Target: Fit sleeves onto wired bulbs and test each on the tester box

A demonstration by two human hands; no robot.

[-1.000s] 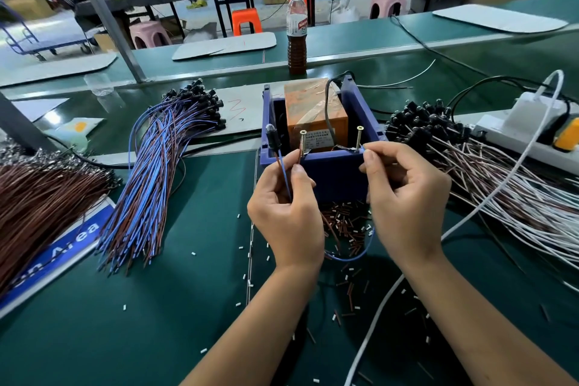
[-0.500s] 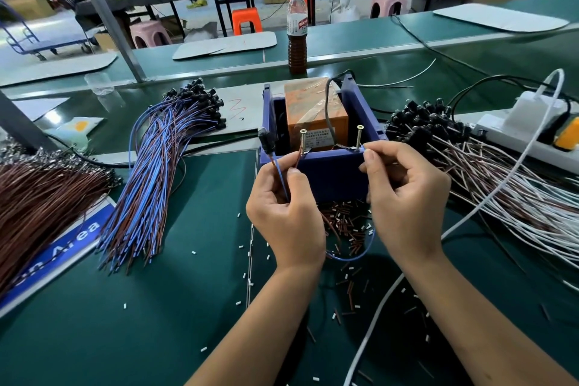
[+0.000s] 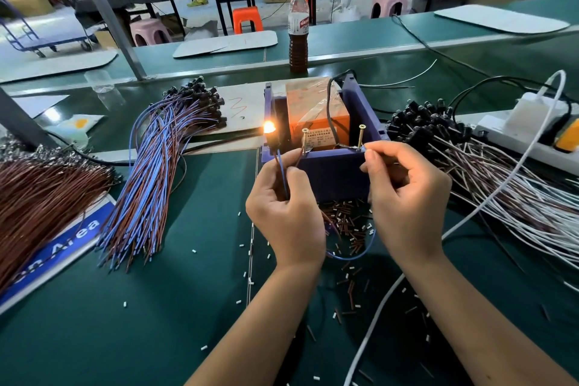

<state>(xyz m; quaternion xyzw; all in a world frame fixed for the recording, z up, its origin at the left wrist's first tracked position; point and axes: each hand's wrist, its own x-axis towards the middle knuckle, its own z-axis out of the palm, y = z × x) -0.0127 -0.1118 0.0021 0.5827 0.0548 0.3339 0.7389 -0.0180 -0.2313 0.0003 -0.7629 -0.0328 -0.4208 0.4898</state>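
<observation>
While the small glass bulb (image 3: 268, 127) glows orange at the left corner of the open purple plastic tester box (image 3: 332, 166), the left hand (image 3: 286, 207) pinches its blue and brown wires in curled fingers just below it. The right hand (image 3: 404, 194) pinches a blue wire end in its fingers at the right brass screw (image 3: 361, 136) standing on the box's front rim; the left brass screw (image 3: 304, 139) stands beside it, a brown wire reaching it. Inside the box sits an orange block wrapped in clear film (image 3: 316, 113). On the green worktop (image 3: 156, 307), a bundle of blue and brown wired bulbs (image 3: 163, 172) lies at nine o'clock, a heap of white-wired black-capped bulbs (image 3: 470, 160) at three o'clock, and short brown sleeves (image 3: 347, 222) lie scattered at six o'clock of the box.
</observation>
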